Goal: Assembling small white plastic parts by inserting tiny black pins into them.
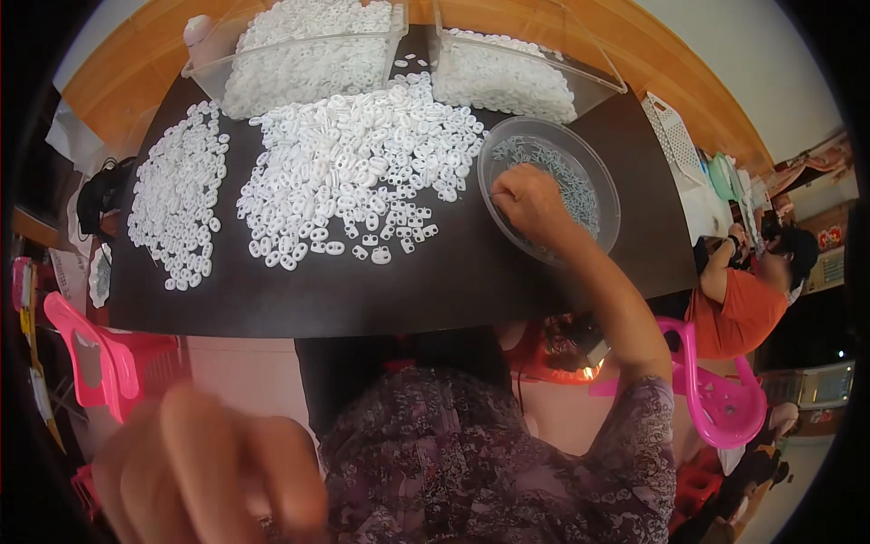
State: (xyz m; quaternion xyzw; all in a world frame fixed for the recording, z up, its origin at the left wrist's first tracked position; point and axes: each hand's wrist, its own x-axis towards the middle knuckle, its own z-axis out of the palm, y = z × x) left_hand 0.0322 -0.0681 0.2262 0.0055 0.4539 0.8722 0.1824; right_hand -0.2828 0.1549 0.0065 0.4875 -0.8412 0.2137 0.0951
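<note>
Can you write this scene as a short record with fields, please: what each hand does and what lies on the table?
surface: dark table
right hand: reaching into the clear round bowl of small grey pieces
left hand: raised close to the camera, blurred, fingers curled; holding anything cannot be told
middle of table: large pile of white rings
left of table: smaller white pile
far edge: two clear bins of white pieces

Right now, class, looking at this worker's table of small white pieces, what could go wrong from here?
1. The bowl sits near the board's right edge with the right hand inside it; a knock could tip it off.
2. The loose pieces lie spread on the board, some near its front edge; a sweep of the arm might scatter them.
3. The left hand is raised, blurred, close to the camera, away from the work.
</note>
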